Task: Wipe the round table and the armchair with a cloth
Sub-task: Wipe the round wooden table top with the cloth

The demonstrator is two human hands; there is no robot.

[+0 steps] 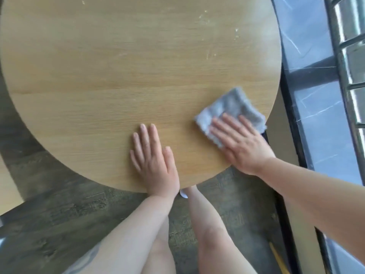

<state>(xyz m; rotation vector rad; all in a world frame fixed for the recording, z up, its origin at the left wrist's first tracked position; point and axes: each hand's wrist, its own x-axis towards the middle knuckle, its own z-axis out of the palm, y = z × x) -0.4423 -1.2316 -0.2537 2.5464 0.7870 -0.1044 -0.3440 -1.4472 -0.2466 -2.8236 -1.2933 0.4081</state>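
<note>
Cloth: a grey folded cloth (231, 109) lies flat on the near right part of the round worktop, close to its edge, one corner reaching just past the rim
Right hand: the right hand (241, 143) lies palm down on the near half of the cloth, fingers (223, 125) straight and slightly spread, pressing it to the wood without curling round it
Left hand: the left hand (154, 157) rests flat on bare wood near the front edge, well apart from the cloth, fingers straight and together, holding nothing
Worktop: the round worktop (118, 66) is light wood with a visible grain; pale scuffs and specks (203, 18) sit on its far right part
Floor: dark wood-look floor (59, 204) shows beneath the worktop, with the person's bare legs (213, 234) below the front edge
Right side: a dark marbled ledge (316, 115) runs just beside the worktop, with a metal railing (351, 56) beyond it
</note>
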